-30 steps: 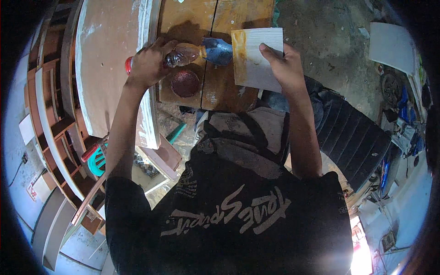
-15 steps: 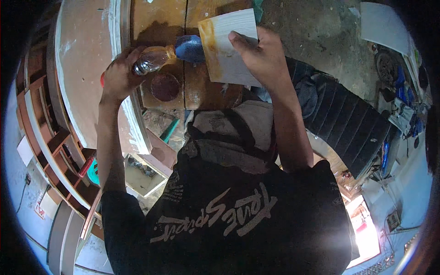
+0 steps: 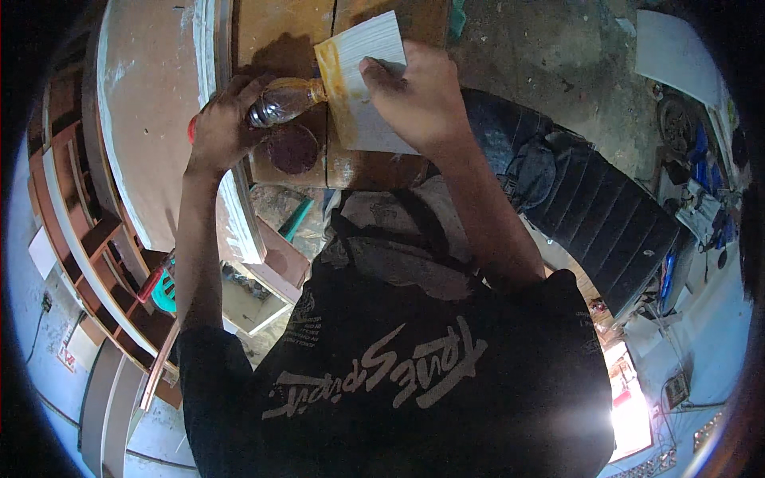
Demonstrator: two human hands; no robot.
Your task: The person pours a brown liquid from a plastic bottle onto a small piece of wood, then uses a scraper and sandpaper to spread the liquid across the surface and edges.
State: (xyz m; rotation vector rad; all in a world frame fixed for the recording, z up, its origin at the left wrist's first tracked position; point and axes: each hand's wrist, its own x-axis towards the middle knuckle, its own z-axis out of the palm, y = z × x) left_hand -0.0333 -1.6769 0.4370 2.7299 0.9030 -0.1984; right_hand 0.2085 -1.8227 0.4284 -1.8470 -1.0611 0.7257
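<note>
My left hand (image 3: 225, 125) is wrapped round a clear plastic bottle (image 3: 280, 103) with amber residue about its neck. A red bit (image 3: 191, 130) shows at the hand's far left side. The bottle lies nearly level, its mouth at the left edge of a flat white board (image 3: 370, 88); whether they touch I cannot tell. Yellow-brown smears run down that edge. My right hand (image 3: 418, 92) grips the board from the right, thumb on its upper face, other fingers hidden beneath. Both are held above a brown wooden surface (image 3: 263, 24).
A dark round patch or disc (image 3: 292, 149) lies below the bottle. To the left stands a long panel (image 3: 151, 119) with white-streaked edges, beside wooden shelving (image 3: 96, 239). A black ribbed seat (image 3: 594, 215) stretches to the right. An open box (image 3: 255, 311) sits low on the left.
My right hand has brought the board left to the bottle's mouth. The blue piece seen between them is now almost wholly hidden. My left hand and the bottle have shifted slightly right.
</note>
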